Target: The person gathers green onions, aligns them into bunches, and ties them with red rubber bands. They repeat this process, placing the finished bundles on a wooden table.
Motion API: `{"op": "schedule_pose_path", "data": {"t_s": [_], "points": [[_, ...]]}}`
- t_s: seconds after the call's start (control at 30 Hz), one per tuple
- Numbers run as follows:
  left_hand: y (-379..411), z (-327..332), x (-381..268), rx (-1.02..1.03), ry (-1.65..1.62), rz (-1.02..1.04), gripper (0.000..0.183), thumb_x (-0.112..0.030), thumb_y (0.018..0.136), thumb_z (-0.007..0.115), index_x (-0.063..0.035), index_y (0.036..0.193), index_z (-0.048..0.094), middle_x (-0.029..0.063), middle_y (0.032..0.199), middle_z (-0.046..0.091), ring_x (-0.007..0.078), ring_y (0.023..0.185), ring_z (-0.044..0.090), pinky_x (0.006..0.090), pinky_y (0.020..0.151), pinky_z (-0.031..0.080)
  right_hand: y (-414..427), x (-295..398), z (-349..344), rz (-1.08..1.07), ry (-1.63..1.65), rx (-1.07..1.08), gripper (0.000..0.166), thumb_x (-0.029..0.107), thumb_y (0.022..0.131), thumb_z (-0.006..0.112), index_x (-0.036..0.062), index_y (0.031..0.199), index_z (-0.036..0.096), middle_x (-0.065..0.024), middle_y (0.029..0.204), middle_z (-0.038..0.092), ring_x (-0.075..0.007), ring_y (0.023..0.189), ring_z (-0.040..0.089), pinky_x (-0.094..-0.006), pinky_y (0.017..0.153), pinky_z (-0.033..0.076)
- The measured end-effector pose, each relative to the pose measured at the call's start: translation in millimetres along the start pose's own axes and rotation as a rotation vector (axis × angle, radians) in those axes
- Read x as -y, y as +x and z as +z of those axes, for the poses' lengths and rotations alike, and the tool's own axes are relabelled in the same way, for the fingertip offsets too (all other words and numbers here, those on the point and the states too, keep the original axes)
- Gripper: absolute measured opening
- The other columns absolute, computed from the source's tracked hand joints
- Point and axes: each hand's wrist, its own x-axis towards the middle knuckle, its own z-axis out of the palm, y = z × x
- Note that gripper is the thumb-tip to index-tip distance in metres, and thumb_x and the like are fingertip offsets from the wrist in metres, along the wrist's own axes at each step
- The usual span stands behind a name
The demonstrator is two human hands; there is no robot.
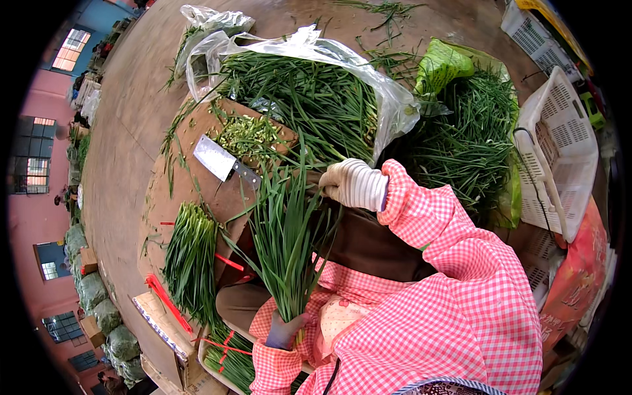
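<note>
My left hand (286, 330), in a grey glove, grips a loose bunch of garlic chives (286, 237) by its stalk ends, with the leaves fanned upward. My right hand (353, 183), in a striped knit glove, is beside the bunch's upper leaves with its fingers curled; whether it pinches a blade I cannot tell. Just beyond it, a heap of garlic chives (301, 103) fills a clear plastic bag (395, 101). A cleaver (216, 157) with a black handle lies on a brown board (190, 126) among chopped stalk ends (252, 133).
Left of my knees lies a neat bundle of chives (190, 261), with red ties (168, 303) near a cardboard box (165, 335). More tied chives (229, 353) sit below. At right are a green bag of chives (439, 66) and a white plastic crate (568, 148).
</note>
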Motion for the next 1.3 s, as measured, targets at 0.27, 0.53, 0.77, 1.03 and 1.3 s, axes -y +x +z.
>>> {"op": "schedule_pose_path", "data": {"t_s": [0.27, 0.53, 0.77, 1.03, 1.3], "points": [[2, 5, 1, -0.025, 0.010, 0.003, 0.036, -0.004, 0.069, 0.070, 0.0001, 0.102, 0.060, 0.0008, 0.083, 0.059, 0.0098, 0.070, 0.052, 0.0258, 0.063, 0.043, -20, -29, -14, 0.182, 0.196, -0.247, 0.020, 0.019, 0.081, 0.061, 0.0030, 0.091, 0.067, -0.0129, 0.085, 0.067, -0.0253, 0.076, 0.065, -0.0314, 0.071, 0.052], [-1, 10, -3, -0.069, 0.099, 0.066, 0.034, -0.006, 0.071, 0.069, 0.0009, 0.103, 0.060, 0.0024, 0.090, 0.061, 0.0128, 0.079, 0.055, 0.0286, 0.072, 0.045, 15, -1, -41, -0.095, -0.091, -0.305, 0.017, 0.021, 0.072, 0.070, 0.0072, 0.081, 0.069, -0.0103, 0.075, 0.064, -0.0274, 0.071, 0.063, -0.0341, 0.064, 0.051], [-1, 5, 1, -0.049, 0.149, 0.027, 0.035, -0.006, 0.072, 0.068, 0.0018, 0.105, 0.059, 0.0032, 0.093, 0.062, 0.0137, 0.083, 0.056, 0.0286, 0.076, 0.045, 51, 26, -3, -0.056, -0.213, 0.073, 0.023, 0.024, 0.076, 0.060, 0.0087, 0.091, 0.069, -0.0179, 0.074, 0.063, -0.0354, 0.073, 0.062, -0.0436, 0.067, 0.051], [-14, 2, -9, -0.120, 0.324, -0.005, 0.033, -0.008, 0.074, 0.066, 0.0015, 0.104, 0.057, 0.0053, 0.092, 0.063, 0.0132, 0.082, 0.057, 0.0291, 0.074, 0.047, 26, -17, -23, -0.024, 0.190, -0.393, 0.018, 0.019, 0.073, 0.067, 0.0023, 0.078, 0.067, -0.0132, 0.078, 0.064, -0.0273, 0.073, 0.063, -0.0357, 0.068, 0.050], [-75, -19, -36, -0.373, 0.713, 0.267, 0.039, -0.009, 0.070, 0.066, 0.0001, 0.107, 0.056, 0.0102, 0.081, 0.065, 0.0204, 0.071, 0.063, 0.0317, 0.066, 0.049, 13, -40, -31, 0.042, 0.062, -0.416, 0.017, 0.017, 0.079, 0.067, 0.0031, 0.088, 0.069, -0.0145, 0.079, 0.066, -0.0272, 0.072, 0.065, -0.0338, 0.067, 0.051]]}}
